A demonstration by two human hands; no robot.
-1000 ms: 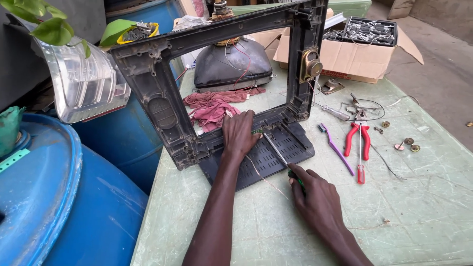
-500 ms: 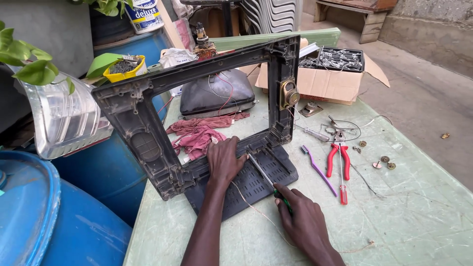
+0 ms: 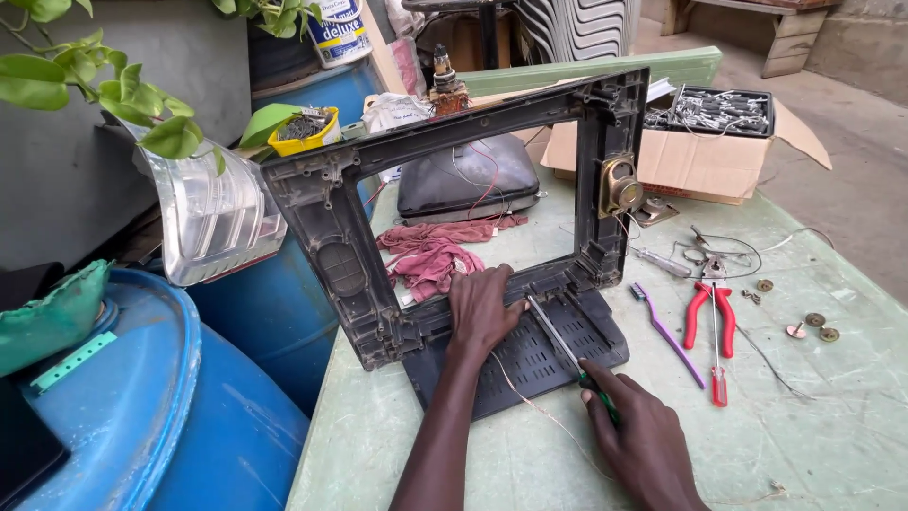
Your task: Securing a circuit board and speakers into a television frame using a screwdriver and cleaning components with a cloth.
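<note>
A blue barrel (image 3: pixel 123 416) stands off the table's left edge, with a green cloth (image 3: pixel 52 317) lying on its lid. Above it, a clear plastic shell (image 3: pixel 213 222) leans beside leafy green stems (image 3: pixel 123 85). On the pale green table (image 3: pixel 851 435), near its left edge, a dark plastic frame (image 3: pixel 326 237) stands upright on its vented base panel (image 3: pixel 530 355). A crumpled red rag (image 3: pixel 430 255) and a dark rounded housing (image 3: pixel 468 180) lie behind the frame's opening, toward the far edge.

The left hand (image 3: pixel 482 308) presses flat on the frame's bottom rail, fingers spread fairly wide and curled over the edge. Just right of it, a screwdriver (image 3: pixel 558 336) lies slanted across the base panel, its tip at the rail beside the left fingers. The right hand (image 3: pixel 643 435), near the table's front edge, closes its fingers around the screwdriver's green handle. A thin wire (image 3: pixel 530 407) trails over the table between the two forearms.

Further right lie a purple toothbrush (image 3: pixel 667 331), red-handled pliers (image 3: pixel 709 308) and a small red screwdriver (image 3: pixel 719 374), close together. A few round metal pieces (image 3: pixel 813 326) sit toward the right edge. At the far right corner, an open cardboard box (image 3: pixel 700 151) holds metal parts.
</note>
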